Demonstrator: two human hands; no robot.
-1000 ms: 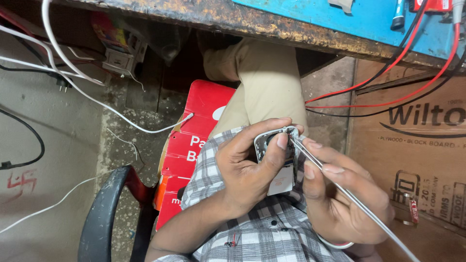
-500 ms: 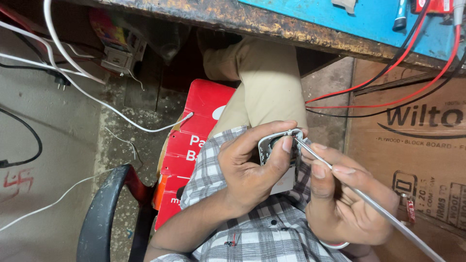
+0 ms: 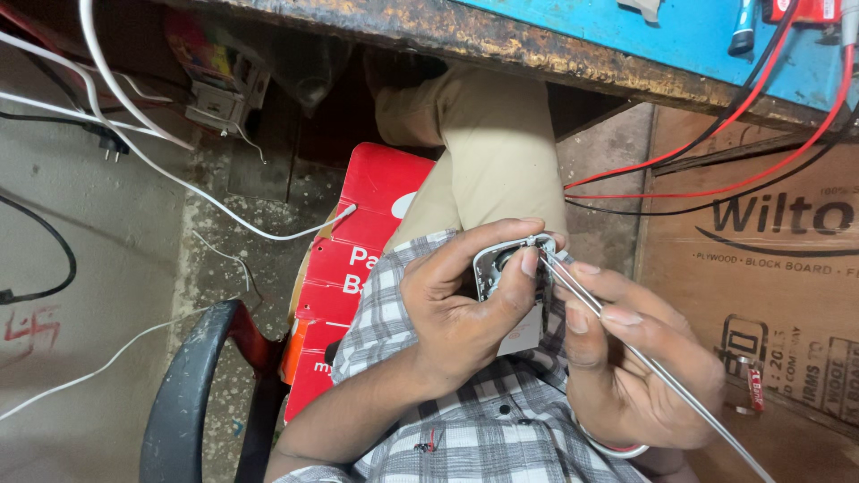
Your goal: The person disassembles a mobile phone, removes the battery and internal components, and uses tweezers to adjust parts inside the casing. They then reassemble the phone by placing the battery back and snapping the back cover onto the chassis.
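Overhead runs a rusty-edged blue surface (image 3: 680, 40) with red and black wires (image 3: 716, 143) hanging off it; a brown cardboard box (image 3: 761, 268) stands beside the person's knee and a red carton (image 3: 358, 268) lies on the floor below. Left hand (image 3: 465, 313) is curled tight around a small grey metal part (image 3: 506, 264) above the lap. Right hand (image 3: 626, 358) pinches thin metal tweezers (image 3: 617, 326), tips touching that part

Left hand (image 3: 465, 313) sits left of the right hand (image 3: 635, 367), with the small metal part (image 3: 501, 264) up between them. Thin rod (image 3: 662, 376) runs from the part down to the right. Carton (image 3: 358, 286) lies below on the floor, workbench (image 3: 501, 45) above.
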